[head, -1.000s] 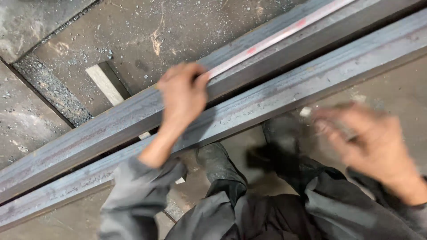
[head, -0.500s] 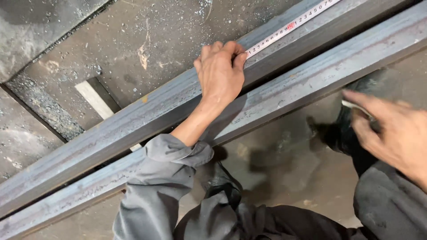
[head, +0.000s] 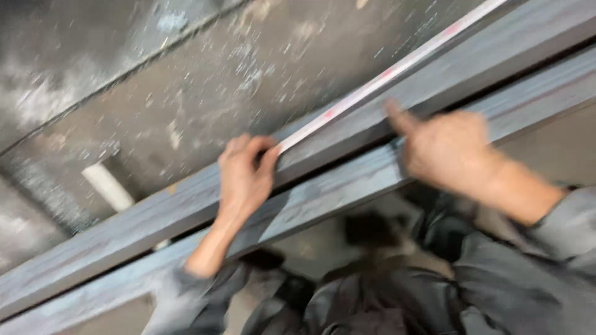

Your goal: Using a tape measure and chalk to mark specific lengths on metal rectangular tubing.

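— Where's the tape (head: 385, 73)?
— Along the upper beam (head: 155, 214), running to two o'clock.
— Left hand (head: 245, 177)?
— Pinching the tape's end against the beam.
— Right hand (head: 444, 149)?
— At three o'clock, mostly curled, one finger pointing onto the beam; holds nothing.

A worker's bare left hand (head: 243, 180) and right hand (head: 444, 149) emerge from the loose sleeves of a grey work jacket, cuffs wrinkled at the wrists. Near the lower edge, the same creased grey fabric bunches in dark folds, blurred, with no gloves or markings visible.
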